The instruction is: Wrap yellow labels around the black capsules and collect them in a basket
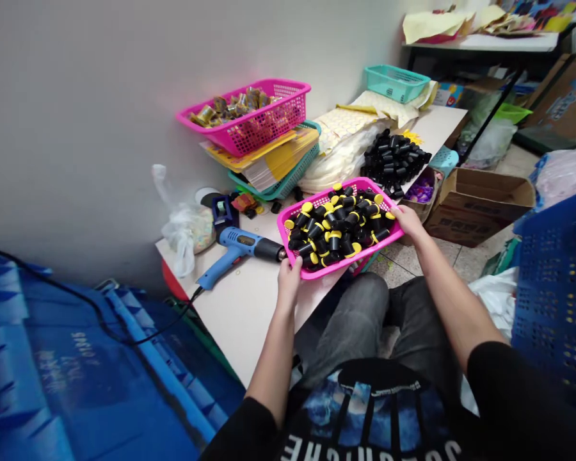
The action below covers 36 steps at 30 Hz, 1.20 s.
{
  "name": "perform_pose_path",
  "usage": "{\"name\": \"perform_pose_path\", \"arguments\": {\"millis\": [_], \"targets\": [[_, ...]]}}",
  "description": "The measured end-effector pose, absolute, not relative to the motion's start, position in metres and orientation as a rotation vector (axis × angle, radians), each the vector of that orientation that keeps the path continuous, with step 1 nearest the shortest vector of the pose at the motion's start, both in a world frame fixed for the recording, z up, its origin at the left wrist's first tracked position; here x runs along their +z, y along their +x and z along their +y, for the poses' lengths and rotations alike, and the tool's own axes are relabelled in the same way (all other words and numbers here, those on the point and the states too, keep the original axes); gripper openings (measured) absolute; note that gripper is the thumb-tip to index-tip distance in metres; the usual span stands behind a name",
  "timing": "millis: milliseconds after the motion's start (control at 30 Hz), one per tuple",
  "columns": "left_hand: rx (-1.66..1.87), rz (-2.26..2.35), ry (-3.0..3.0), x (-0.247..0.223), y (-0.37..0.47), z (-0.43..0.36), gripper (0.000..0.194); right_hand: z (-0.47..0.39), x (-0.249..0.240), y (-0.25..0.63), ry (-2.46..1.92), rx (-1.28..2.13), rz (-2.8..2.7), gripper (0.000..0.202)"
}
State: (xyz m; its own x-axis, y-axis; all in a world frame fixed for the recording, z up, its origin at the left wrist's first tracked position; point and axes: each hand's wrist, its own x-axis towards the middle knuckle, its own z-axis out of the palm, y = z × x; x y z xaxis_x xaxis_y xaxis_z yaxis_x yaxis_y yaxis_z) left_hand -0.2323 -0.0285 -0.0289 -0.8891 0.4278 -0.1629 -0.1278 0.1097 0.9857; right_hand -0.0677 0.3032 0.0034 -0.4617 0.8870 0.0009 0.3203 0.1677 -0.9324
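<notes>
A pink basket (312, 274) full of black cylinders with yellow caps (335, 240) is tilted toward me over the front edge of the white table (242, 314). My left hand (289, 280) grips its near left corner, and my right hand (408, 222) holds its right end. Just left of the basket lies a blue heat gun (240, 246), its nozzle close to the basket and my left hand. Behind the basket, a heap of black cylinders (394, 160) lies on the table.
Another pink basket (269, 125) with brownish pieces sits on yellow-edged stacks in a teal basket (292, 173). A plastic bag (185, 230) lies at left. Blue crates (91, 378) stand left, a blue crate (554, 288) right. An open carton (475, 214) is on the floor.
</notes>
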Motion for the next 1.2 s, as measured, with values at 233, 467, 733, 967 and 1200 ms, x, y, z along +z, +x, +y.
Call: {"name": "perform_pose_path", "arguments": {"millis": [233,467,733,967,1200], "targets": [[1.477,1.694,0.657,0.003,-0.235,-0.072,0.049,0.181,-0.001,0.095,-1.422,0.912,-1.642,0.055],[0.579,1.235,1.01,0.017,-0.233,-0.075,0.024,0.029,-0.02,0.215,-1.916,0.842,-1.307,0.063],[0.416,1.798,1.073,0.018,-0.209,-0.084,0.036,0.006,-0.056,0.254,-1.699,0.576,-1.808,0.069],[0.719,1.779,1.913,0.056,-0.118,0.005,0.051,0.043,0.017,0.167,-0.858,0.484,-2.704,0.06],[0.3,1.529,2.129,0.023,-0.103,0.002,0.05,0.05,-0.002,0.177,-0.869,0.589,-2.758,0.044]]}}
